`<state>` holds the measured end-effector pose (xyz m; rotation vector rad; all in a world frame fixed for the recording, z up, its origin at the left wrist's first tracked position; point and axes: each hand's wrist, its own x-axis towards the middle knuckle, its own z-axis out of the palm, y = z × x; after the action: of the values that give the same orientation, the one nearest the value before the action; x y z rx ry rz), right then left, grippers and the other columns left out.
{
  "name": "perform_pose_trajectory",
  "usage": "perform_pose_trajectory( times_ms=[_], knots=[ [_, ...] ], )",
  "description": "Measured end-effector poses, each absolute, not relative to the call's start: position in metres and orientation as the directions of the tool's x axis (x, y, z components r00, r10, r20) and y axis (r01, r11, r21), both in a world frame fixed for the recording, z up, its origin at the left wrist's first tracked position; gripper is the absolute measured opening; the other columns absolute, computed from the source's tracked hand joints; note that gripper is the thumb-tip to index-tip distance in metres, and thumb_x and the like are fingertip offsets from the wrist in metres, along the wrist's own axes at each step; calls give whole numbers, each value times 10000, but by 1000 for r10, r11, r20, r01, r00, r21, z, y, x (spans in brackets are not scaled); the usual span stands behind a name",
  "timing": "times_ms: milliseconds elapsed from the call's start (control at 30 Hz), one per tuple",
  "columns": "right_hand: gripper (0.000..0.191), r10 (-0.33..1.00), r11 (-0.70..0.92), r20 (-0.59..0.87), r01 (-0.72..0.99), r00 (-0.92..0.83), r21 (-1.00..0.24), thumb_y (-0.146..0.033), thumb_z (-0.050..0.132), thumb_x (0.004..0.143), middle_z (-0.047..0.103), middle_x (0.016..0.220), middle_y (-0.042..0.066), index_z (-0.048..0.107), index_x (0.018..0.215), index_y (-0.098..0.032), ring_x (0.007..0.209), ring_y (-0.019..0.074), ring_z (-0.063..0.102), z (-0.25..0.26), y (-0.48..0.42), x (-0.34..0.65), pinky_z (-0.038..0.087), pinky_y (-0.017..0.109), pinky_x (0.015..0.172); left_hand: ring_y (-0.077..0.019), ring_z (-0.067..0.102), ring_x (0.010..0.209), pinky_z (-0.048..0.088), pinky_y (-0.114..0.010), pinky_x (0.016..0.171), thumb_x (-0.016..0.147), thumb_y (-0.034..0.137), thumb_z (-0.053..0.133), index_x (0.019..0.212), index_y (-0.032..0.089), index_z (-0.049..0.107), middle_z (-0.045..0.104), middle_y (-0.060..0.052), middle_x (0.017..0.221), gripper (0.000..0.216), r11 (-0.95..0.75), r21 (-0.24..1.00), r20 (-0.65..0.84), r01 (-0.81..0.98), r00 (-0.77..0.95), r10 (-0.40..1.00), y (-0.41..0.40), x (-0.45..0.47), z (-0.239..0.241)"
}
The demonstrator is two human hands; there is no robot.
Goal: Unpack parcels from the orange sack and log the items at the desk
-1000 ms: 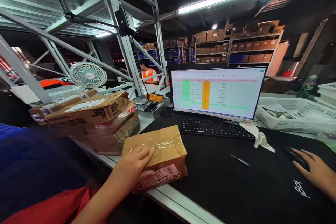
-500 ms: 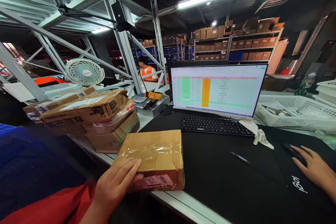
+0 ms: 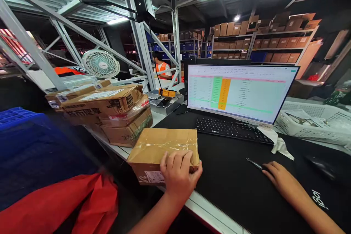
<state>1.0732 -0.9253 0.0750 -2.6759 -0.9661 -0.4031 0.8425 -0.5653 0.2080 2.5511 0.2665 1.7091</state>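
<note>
A taped brown cardboard parcel (image 3: 161, 144) with a white label on its near side lies at the front edge of the black desk mat (image 3: 236, 186). My left hand (image 3: 179, 173) grips its near right corner, fingers curled over the top. My right hand (image 3: 276, 179) rests flat on the mat with fingers stretched toward a black pen (image 3: 253, 163), holding nothing. A black mouse (image 3: 320, 164) lies further right, apart from that hand.
A stack of brown parcels (image 3: 109, 111) sits left of the parcel. A monitor (image 3: 238, 91) and black keyboard (image 3: 233, 131) stand behind. A white basket (image 3: 312, 124), a white cloth (image 3: 276, 142), a desk fan (image 3: 101, 64), a scanner (image 3: 166, 93), a blue crate (image 3: 16, 117); a person in an orange vest (image 3: 161, 67) stands far back.
My left hand shifted from the parcel's left side to its near right corner, and the parcel turned. My right hand left the mouse and moved left toward the pen.
</note>
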Motion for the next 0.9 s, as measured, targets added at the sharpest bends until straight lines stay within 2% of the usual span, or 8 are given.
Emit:
perform_pose_trajectory(
  times_ms=[100,233,300,433,567,633,700,900],
  knots=[
    [533,583,-733,356,662,730,-155,-543,329,1012,667,1015,141,685,1060,-149,925,268,675,76,-925,1067,558,421,843,-211,662,791,369,-489,1018,828,202,654,926,201,675,732,-22,811,100,-994,110,947,14,303,109,-557,842,204],
    [405,588,-742,367,661,721,-110,-452,361,1006,678,1016,136,644,1010,-161,910,264,684,84,-924,1061,555,404,793,-169,651,708,409,-477,988,838,166,625,950,195,674,722,-6,764,126,-993,44,961,-106,278,13,-546,828,203],
    [382,559,-781,394,623,729,-45,-420,342,1012,692,1020,142,610,1047,-151,899,276,700,90,-921,1056,544,383,687,-162,649,703,444,-473,974,837,166,620,957,201,672,714,0,754,136,-982,30,962,-185,271,-22,-542,820,205],
    [405,455,-857,587,508,670,84,-426,326,1044,702,818,104,554,1137,-105,614,254,683,121,-905,1032,381,321,445,-170,661,754,481,-487,999,856,188,613,976,207,667,710,3,765,133,-948,38,954,-317,293,-60,-538,809,211],
    [287,540,-705,746,694,391,146,-331,422,1048,664,755,52,555,1123,-88,569,155,623,173,-864,981,402,283,530,-161,657,763,478,-513,1056,876,183,627,1002,208,663,688,18,753,133,-925,20,936,-378,332,-116,-536,807,213],
    [234,668,-561,698,791,258,244,-232,434,1037,665,806,45,558,1186,-101,644,141,613,195,-836,954,410,286,615,-163,650,767,476,-539,1064,867,161,642,994,195,663,681,6,768,134,-929,34,938,-369,333,-97,-534,807,213],
    [295,765,-434,628,835,142,339,-139,433,1009,649,802,36,543,1279,-93,657,145,569,209,-810,933,370,312,635,-168,645,771,483,-559,1052,848,132,657,981,186,664,673,-5,784,143,-936,57,946,-348,319,-61,-533,806,213],
    [360,785,-332,619,843,-1,423,-62,448,952,589,727,35,561,1294,-45,618,159,447,222,-759,914,227,354,594,-161,637,767,497,-572,1029,845,103,644,937,207,658,674,3,812,139,-933,145,952,-329,303,41,-535,802,218]
  ],
)
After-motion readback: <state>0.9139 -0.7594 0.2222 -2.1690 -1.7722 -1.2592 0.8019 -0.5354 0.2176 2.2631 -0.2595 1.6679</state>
